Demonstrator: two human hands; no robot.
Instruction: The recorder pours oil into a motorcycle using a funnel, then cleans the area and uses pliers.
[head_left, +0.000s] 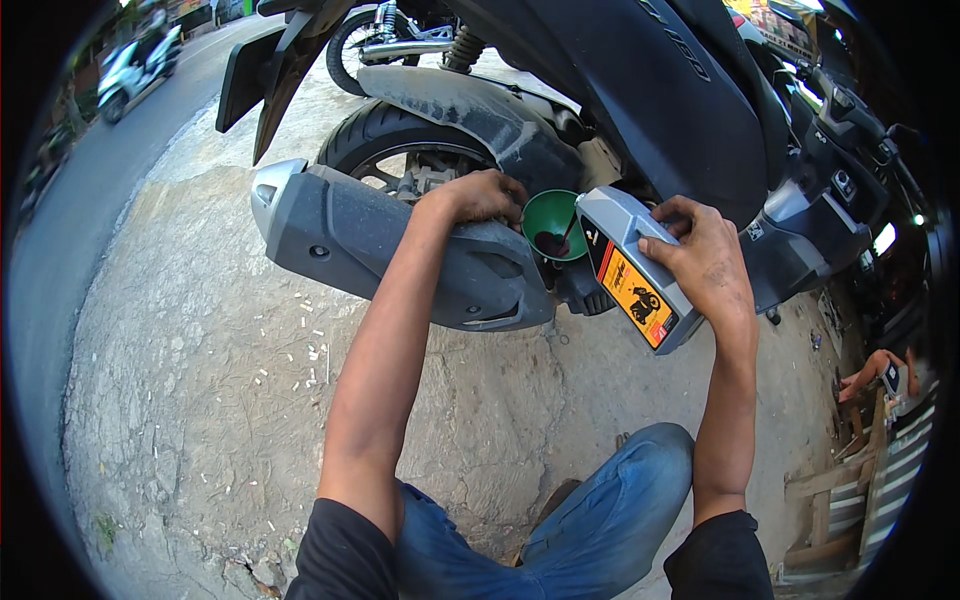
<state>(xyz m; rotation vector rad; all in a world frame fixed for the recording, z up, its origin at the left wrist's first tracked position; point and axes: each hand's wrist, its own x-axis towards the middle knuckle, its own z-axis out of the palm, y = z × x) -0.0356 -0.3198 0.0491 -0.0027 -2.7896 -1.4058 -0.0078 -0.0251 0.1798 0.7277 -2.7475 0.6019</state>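
A green funnel stands in the side of a scooter, just beyond the exhaust. The curled fingers of my left hand grip its left rim, and the wrist lies over the exhaust cover. In my right hand is a grey oil bottle with an orange and black label, the thumb on its near side and the fingers round its far edge. It is tilted with its mouth over the funnel. A dark stream runs down into dark oil at the funnel's bottom. The funnel's lower end is hidden.
The scooter's rear wheel and dark body rise behind the exhaust. My knees in jeans are close below. A road with a passing scooter lies left. At right, a person is near a wooden bench.
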